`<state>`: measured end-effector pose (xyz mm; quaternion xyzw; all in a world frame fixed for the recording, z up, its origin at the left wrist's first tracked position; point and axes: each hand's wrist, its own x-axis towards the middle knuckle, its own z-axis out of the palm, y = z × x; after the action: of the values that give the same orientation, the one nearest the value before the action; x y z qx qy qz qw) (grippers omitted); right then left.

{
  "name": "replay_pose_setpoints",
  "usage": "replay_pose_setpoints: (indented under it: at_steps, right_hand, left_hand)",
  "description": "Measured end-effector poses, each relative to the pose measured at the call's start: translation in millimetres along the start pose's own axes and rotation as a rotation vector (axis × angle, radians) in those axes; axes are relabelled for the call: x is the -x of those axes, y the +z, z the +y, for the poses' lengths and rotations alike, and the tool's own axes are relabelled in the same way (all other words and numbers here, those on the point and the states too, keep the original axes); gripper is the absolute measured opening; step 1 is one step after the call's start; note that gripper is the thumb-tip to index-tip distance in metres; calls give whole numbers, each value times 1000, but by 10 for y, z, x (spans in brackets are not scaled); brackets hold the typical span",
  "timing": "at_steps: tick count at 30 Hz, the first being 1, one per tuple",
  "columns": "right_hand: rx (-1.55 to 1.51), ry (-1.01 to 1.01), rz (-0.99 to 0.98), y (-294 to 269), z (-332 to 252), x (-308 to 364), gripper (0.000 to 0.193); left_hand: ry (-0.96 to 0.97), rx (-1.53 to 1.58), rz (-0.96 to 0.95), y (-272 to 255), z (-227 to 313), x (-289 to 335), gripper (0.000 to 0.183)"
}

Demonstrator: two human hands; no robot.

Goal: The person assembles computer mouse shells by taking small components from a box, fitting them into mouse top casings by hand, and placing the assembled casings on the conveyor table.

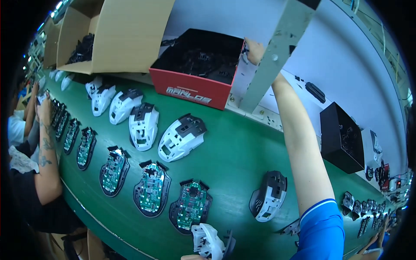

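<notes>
My right arm stretches up to the shelf. There my right hand point(255, 51) is beside the right wall of a red box point(190, 90) with a black inside; the fingers are bent around something small and dark that I cannot make out. A grey post covers part of the wrist. At the bottom edge, a sliver of my left hand point(193, 257) shows against a white mouse shell point(207, 242), holding it tilted. Just above lies a mouse base with a green circuit board point(190, 206). To the right, a white and dark grey mouse shell point(271, 197) rests on the green table.
More mouse bases with boards point(151, 188) and white shells point(182, 138) run in rows to the left. A cardboard box point(130, 39) stands at the back left, a black box point(342, 136) on the right shelf. The metal post point(273, 60) rises near my arm. A co-worker's arm point(47, 151) is at far left.
</notes>
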<state>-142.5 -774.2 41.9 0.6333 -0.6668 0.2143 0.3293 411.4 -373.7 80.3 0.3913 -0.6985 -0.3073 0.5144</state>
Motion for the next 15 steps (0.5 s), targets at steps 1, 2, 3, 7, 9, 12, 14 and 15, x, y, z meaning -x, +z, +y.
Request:
replay_pose_setpoints:
  at_steps: [1, 2, 3, 7, 9, 12, 14, 15]
  right_hand:
    - [-27, 41, -74, 47, -92, -17, 56]
    - [-39, 36, -81, 81, -196, 14, 56]
    - [27, 45, -105, 80, -220, 20, 54]
    - [-163, 111, 183, 11, -895, 29, 42]
    - [-197, 52, 271, -60, -762, -20, 38]
    - [-16, -50, 314, -92, -211, -154, 36]
    - [-556, 379, -297, -38, -507, -146, 36]
    - [-574, 382, -298, -68, -644, -125, 36]
  left_hand:
    - [-5, -5, -21, -32, -5, -14, 27]
    - [-7, -6, -43, -60, 2, -25, 27]
    - [-10, -7, -38, -63, 20, -30, 27]
    - [-140, -60, -64, -80, 10, -55, 31]
    - [-173, -38, -85, -79, 50, -20, 32]
    - [-126, 82, -67, -86, 29, 31, 32]
    - [-200, 59, -74, -81, 16, -4, 32]
    - [-202, 41, -73, -85, 17, -12, 32]
